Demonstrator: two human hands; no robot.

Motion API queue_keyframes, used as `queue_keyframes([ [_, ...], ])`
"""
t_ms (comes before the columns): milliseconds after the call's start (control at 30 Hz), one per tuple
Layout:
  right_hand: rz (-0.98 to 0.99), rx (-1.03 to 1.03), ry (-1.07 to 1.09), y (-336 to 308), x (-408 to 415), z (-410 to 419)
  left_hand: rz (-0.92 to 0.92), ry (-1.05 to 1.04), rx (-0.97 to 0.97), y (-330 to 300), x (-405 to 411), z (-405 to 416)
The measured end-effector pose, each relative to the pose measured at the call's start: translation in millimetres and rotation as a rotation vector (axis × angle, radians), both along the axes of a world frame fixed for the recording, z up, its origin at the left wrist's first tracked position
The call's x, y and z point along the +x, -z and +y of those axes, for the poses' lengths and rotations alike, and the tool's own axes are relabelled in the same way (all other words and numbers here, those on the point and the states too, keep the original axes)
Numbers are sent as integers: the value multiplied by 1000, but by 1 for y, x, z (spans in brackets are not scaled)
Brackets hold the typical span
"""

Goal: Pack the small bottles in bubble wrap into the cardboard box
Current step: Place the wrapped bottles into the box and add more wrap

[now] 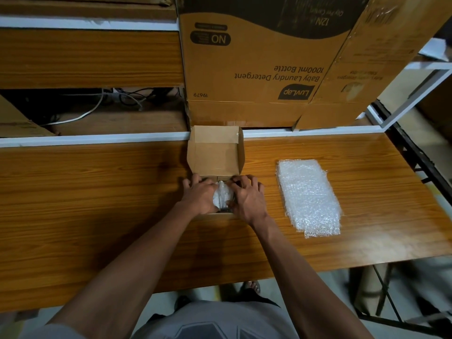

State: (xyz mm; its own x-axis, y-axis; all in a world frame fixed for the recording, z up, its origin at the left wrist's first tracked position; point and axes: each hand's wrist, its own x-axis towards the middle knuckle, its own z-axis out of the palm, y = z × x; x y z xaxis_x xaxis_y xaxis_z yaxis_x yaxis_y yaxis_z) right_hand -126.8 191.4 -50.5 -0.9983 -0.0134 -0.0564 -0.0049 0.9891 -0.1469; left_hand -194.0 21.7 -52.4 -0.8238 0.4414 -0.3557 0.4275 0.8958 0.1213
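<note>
Both hands, left grip [199, 195] and right grip [247, 198], curled around a bubble-wrapped bundle [221, 195], press it into the cardboard box [215, 155] mid-counter [97, 192]; spare bubble wrap [309, 195] lies toward the right edge, suggesting packing remains unfinished.

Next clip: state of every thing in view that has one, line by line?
Small box: open, lid flap up, on the table.
Wrapped bundle: in the small box, between both hands.
Left hand: fingers curled on the bundle.
Right hand: fingers curled on the bundle.
Bubble wrap stack: flat on the table, untouched.
Big carton: upside down, behind the small box.
</note>
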Motion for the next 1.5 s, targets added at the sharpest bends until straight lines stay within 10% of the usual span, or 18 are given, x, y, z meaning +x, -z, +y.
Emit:
queue_keyframes([
  [333,-3,26,5,0,0,-2,-14,257,75,-1,22,-28],
  [1500,-49,82,-6,1,3,-5,29,204,23,-3,27,-22],
])
